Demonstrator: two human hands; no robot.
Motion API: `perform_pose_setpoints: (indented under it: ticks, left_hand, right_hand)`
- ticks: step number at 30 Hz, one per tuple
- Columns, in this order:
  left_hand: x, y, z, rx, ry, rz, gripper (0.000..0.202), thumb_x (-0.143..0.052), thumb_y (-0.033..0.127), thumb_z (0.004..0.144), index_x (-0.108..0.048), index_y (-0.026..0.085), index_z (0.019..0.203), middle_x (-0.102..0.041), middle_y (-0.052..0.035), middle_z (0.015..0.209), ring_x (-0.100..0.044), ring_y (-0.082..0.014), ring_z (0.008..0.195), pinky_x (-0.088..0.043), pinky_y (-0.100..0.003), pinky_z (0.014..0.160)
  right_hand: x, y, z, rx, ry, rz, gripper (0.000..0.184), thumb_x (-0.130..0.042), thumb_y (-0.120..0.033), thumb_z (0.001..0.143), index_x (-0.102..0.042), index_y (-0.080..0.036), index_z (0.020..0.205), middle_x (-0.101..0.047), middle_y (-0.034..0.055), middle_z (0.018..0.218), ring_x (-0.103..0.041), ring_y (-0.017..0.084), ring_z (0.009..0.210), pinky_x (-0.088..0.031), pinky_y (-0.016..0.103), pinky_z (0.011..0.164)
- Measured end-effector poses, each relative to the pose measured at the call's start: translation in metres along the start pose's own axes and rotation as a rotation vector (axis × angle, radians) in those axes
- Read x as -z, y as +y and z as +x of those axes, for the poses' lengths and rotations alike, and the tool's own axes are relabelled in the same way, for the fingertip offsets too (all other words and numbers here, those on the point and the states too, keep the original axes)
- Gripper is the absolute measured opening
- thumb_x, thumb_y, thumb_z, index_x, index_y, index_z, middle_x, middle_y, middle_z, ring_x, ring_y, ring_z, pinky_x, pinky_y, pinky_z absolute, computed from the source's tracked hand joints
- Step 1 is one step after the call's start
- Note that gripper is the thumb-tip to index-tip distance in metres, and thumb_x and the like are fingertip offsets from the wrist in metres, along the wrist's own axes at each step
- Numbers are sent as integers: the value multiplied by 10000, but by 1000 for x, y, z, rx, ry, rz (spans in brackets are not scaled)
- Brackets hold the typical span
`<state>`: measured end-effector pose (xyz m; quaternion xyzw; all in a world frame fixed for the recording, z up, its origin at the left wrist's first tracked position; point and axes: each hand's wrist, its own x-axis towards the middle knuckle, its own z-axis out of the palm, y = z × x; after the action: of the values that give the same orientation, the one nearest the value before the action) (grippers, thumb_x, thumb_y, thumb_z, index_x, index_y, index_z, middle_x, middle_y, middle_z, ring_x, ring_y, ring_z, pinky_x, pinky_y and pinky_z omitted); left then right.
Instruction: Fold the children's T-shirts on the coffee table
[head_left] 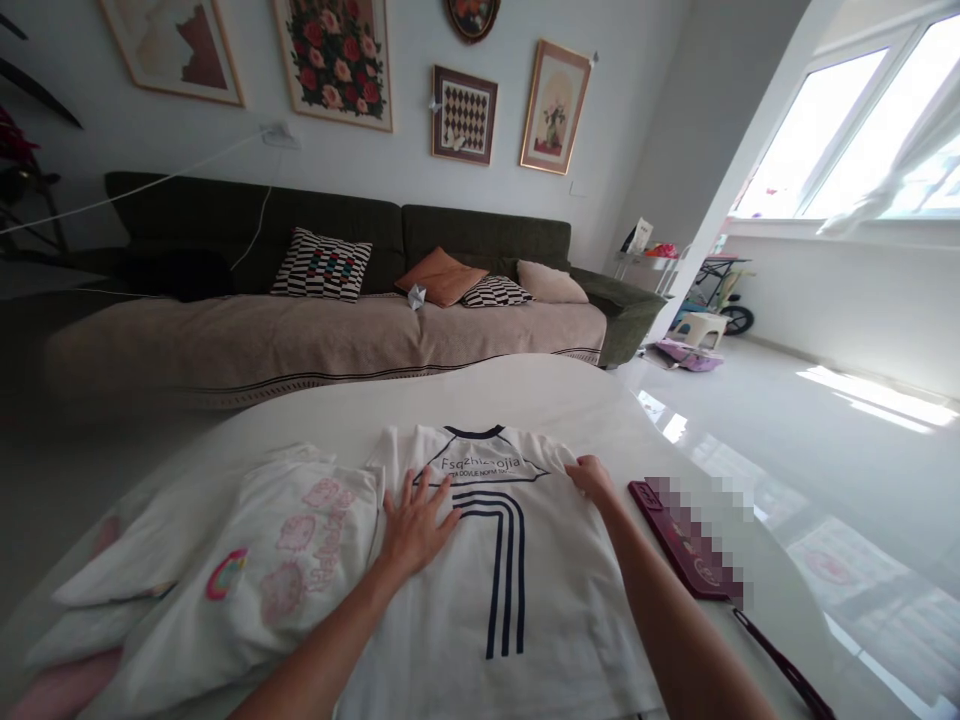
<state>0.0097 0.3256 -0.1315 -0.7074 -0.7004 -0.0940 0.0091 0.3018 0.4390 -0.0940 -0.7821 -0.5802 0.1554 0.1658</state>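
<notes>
A white jersey with a dark striped number 7 and dark lettering lies spread on a white round table. My left hand rests flat on the jersey's left side, fingers spread. At the jersey's right shoulder, my right hand pinches the fabric edge. Left of the jersey lies a white garment with pink cartoon prints on a pile of pale clothes.
A dark red booklet lies right of the jersey, with a dark thin rod near the table's edge. Beyond the table stands a long sofa with several cushions. Glossy white floor opens to the right under a bright window.
</notes>
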Motion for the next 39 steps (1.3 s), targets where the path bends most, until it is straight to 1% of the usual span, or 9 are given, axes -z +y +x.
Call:
perform_pose_setpoints:
  ticks: [4,10,13,16,22,28,30,34,39]
  left_hand:
    - [4,0,16,17,-71,-62,591,-236,624,804,-265,377,1340,-169,-49,1464,-46,-362,1322,-72,-681,935]
    - [26,13,66,-11,-342,-160,733,-344,704,703,-270,356,1344,-160,-94,1461,-77,-418,1302,-25,-710,911]
    - [32,13,87,-10,-243,-154,684,-277,648,767,-275,295,1353,-165,-108,1459,-60,-384,1315,-24,-684,937]
    - [24,-1,98,-32,-185,-156,630,-225,574,819,-251,260,1366,-147,-88,1465,-29,-325,1332,-48,-640,975]
    - [6,-31,104,3,-259,-170,673,-223,656,775,-187,341,1369,-52,-29,1478,32,-316,1334,-15,-687,931]
    - [29,-54,124,68,-369,-237,620,-437,586,721,-356,363,1294,-227,-46,1448,-88,-359,1319,-157,-653,936]
    - [36,-74,125,169,-302,-228,567,-421,499,763,-380,287,1288,-259,-104,1430,-135,-360,1309,-186,-626,940]
    - [45,-113,116,316,-216,-246,490,-547,403,694,-508,185,1132,-409,-167,1319,-305,-354,1237,-297,-511,922]
    - [62,-136,111,429,-212,-403,215,-677,286,557,-580,164,705,-650,-84,836,-572,-299,934,-433,-340,757]
  right_hand:
    - [17,-14,14,112,127,51,261,-437,-262,755,-584,-131,927,-629,40,717,-569,172,699,-406,238,612]
    - [53,-35,24,243,416,15,492,-324,-132,787,-347,-123,1278,-369,162,1312,-364,266,1166,-302,365,912]
    - [30,-56,-7,401,335,-90,446,-340,-191,835,-375,-129,1276,-234,151,1409,-231,272,1267,-211,415,993]
    - [-14,-64,-56,515,37,-175,486,-309,-398,879,-345,-189,1317,-215,114,1431,-174,281,1302,-207,475,992]
    - [-59,-38,-107,495,-104,-252,573,-283,-574,845,-238,-331,1362,-162,35,1458,-54,303,1326,-153,518,1005]
    - [-51,-60,-146,399,75,-199,541,-382,-429,859,-340,-171,1332,-260,177,1401,-147,363,1297,-229,563,949]
    - [-56,-78,-184,537,101,-115,502,-439,-372,839,-403,-135,1280,-355,194,1337,-263,336,1257,-296,510,933]
    - [-78,-107,-252,860,-86,-13,299,-602,-336,709,-574,-201,973,-577,103,980,-523,280,909,-446,426,736]
    - [-93,-111,-265,885,-27,-36,186,-500,-52,651,-555,-186,767,-565,79,800,-514,241,766,-440,356,635]
